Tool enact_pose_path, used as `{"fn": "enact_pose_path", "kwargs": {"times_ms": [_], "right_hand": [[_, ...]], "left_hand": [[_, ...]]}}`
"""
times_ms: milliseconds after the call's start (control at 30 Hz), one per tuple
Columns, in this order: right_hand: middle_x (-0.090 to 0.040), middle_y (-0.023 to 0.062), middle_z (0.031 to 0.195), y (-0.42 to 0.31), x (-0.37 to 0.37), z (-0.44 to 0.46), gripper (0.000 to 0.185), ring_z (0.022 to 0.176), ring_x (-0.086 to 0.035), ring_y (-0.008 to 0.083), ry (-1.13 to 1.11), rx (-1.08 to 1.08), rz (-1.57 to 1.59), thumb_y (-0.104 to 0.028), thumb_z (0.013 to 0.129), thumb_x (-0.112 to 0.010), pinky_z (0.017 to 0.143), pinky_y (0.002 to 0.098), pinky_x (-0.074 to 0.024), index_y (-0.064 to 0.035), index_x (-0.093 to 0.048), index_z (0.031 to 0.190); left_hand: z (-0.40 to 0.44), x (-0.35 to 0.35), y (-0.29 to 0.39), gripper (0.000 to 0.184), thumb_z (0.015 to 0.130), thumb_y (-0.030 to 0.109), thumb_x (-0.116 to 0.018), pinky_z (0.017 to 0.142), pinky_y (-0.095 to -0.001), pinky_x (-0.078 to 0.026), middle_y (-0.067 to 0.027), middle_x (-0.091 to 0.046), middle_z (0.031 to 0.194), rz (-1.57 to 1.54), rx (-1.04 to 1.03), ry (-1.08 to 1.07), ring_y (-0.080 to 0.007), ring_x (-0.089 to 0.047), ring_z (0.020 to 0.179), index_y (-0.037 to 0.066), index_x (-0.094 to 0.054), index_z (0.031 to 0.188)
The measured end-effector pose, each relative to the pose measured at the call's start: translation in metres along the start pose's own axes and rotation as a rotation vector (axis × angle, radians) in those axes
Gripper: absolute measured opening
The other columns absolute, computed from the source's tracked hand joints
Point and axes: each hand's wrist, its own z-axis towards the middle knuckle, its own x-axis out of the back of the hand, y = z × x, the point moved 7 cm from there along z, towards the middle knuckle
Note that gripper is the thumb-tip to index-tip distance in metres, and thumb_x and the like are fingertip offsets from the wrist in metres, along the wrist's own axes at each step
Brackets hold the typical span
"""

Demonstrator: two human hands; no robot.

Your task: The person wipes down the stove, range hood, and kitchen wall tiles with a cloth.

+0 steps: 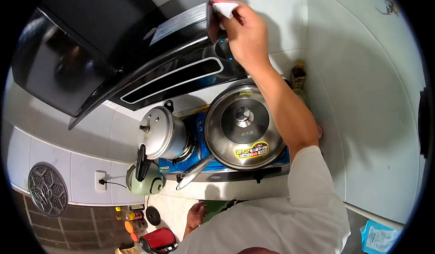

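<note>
Range hood (pixel 149 57), tissue (pixel 225 9) in right hand (pixel 249 33)

Wipe (pixel 225 9): paper- or cloth-like, matt, crumpled. Range hood (pixel 122 43): glossy, smooth, mirror-like in patches. Pressure cooker (pixel 164 134): metal, soft satin sheen; its long handle (pixel 142 163) plastic-looking. Pan lid (pixel 229 144): polished metal, bright reflections; knob (pixel 244 114) shiny metal. Stove cover (pixel 197 126): film-like, glossy, creased. Wall (pixel 371 95): smooth, low gloss.

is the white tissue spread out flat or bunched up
Bunched up: the white tissue is gathered in the right hand, its creased parts poking out beside the range hood.
</note>
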Motion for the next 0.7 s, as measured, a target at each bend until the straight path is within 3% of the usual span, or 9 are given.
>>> {"fn": "enact_pose_path", "kwargs": {"times_ms": [33,200,267,400,467,533,567,667,700], "right_hand": [[-0.069,0.005,0.086,-0.019,-0.003,-0.008,0.021,0.076,-0.059,0.0091,-0.018,-0.069,0.11,-0.002,0.095,-0.059,0.07,0.0243,-0.047,0.0001,-0.07,0.112],[-0.064,0.0052,0.11,-0.086,-0.005,-0.034,0.035,0.087,-0.058,0.0066,-0.075,0.188,0.287,0.015,0.091,-0.057,0.072,0.0196,-0.0472,-0.0018,-0.07,0.119],[-0.064,0.0054,0.111,-0.071,-0.005,-0.025,0.034,0.09,-0.06,0.0082,-0.086,0.2,0.151,0.012,0.091,-0.058,0.074,0.0218,-0.0493,-0.0026,-0.071,0.119],[-0.072,0.0051,0.094,0.032,-0.004,0.035,0.023,0.085,-0.064,0.0125,-0.009,-0.067,-0.12,-0.008,0.096,-0.06,0.077,0.0283,-0.0508,0.0006,-0.072,0.114],[-0.072,0.0049,0.087,0.067,-0.005,0.058,0.025,0.079,-0.063,0.0129,-0.059,-0.12,-0.125,-0.014,0.095,-0.063,0.074,0.028,-0.0497,0.0014,-0.072,0.113],[-0.072,0.0046,0.088,0.083,-0.014,0.071,0.026,0.078,-0.061,0.0118,-0.091,-0.251,0.116,-0.015,0.094,-0.065,0.073,0.0292,-0.0491,0.0019,-0.072,0.113],[-0.071,0.0038,0.088,0.088,-0.005,0.068,0.024,0.078,-0.06,0.0097,-0.084,-0.276,-0.045,-0.014,0.095,-0.064,0.071,0.0278,-0.0478,0.0013,-0.072,0.111],[-0.071,0.0034,0.092,0.014,-0.005,0.037,0.022,0.08,-0.059,0.0081,-0.018,-0.224,-0.035,-0.009,0.094,-0.065,0.071,0.0244,-0.0466,-0.0001,-0.072,0.113],[-0.07,0.0037,0.096,-0.011,-0.005,0.02,0.023,0.083,-0.059,0.0081,-0.027,-0.098,0.032,-0.005,0.093,-0.065,0.072,0.0232,-0.0465,-0.0013,-0.071,0.115]], "left_hand": [[0.001,-0.001,0.0,0.037,0.104,0.016,-0.053,0.075,-0.0298,-0.054,-0.0088,-0.069,0.117,-0.007,-0.003,0.003,-0.0169,-0.067,0.093,0.0,-0.055,0.137],[0.003,-0.012,0.034,0.037,0.104,0.017,-0.054,0.076,-0.0291,-0.054,-0.0082,-0.07,0.116,0.03,-0.05,0.004,-0.0156,-0.067,0.093,0.001,-0.055,0.137],[0.003,-0.016,0.042,0.037,0.103,0.016,-0.054,0.076,-0.0293,-0.055,-0.0084,-0.07,0.115,-0.001,-0.081,0.004,-0.0155,-0.067,0.093,0.001,-0.055,0.137],[0.004,-0.017,0.031,0.037,0.103,0.015,-0.055,0.075,-0.0297,-0.055,-0.0092,-0.07,0.114,0.048,-0.067,0.035,-0.0162,-0.068,0.092,0.0,-0.056,0.137],[0.006,-0.016,0.018,0.037,0.103,0.015,-0.055,0.075,-0.0299,-0.055,-0.0093,-0.071,0.114,-0.001,-0.077,0.025,-0.0165,-0.068,0.092,0.0,-0.056,0.136],[0.007,-0.017,0.013,0.036,0.103,0.015,-0.055,0.074,-0.0302,-0.055,-0.0094,-0.071,0.114,-0.056,-0.081,0.014,-0.0167,-0.068,0.092,0.0,-0.056,0.136],[0.008,-0.016,0.008,0.037,0.103,0.015,-0.055,0.074,-0.0303,-0.056,-0.0093,-0.071,0.114,-0.063,-0.063,0.024,-0.0168,-0.068,0.092,0.001,-0.056,0.136],[0.008,-0.02,0.005,0.038,0.102,0.016,-0.055,0.075,-0.0308,-0.056,-0.0091,-0.071,0.115,-0.066,-0.029,0.028,-0.0171,-0.068,0.093,0.001,-0.056,0.137],[0.01,-0.022,0.005,0.038,0.102,0.016,-0.055,0.076,-0.0308,-0.056,-0.0095,-0.071,0.115,-0.004,-0.031,0.02,-0.0172,-0.068,0.093,0.001,-0.056,0.137]]}}
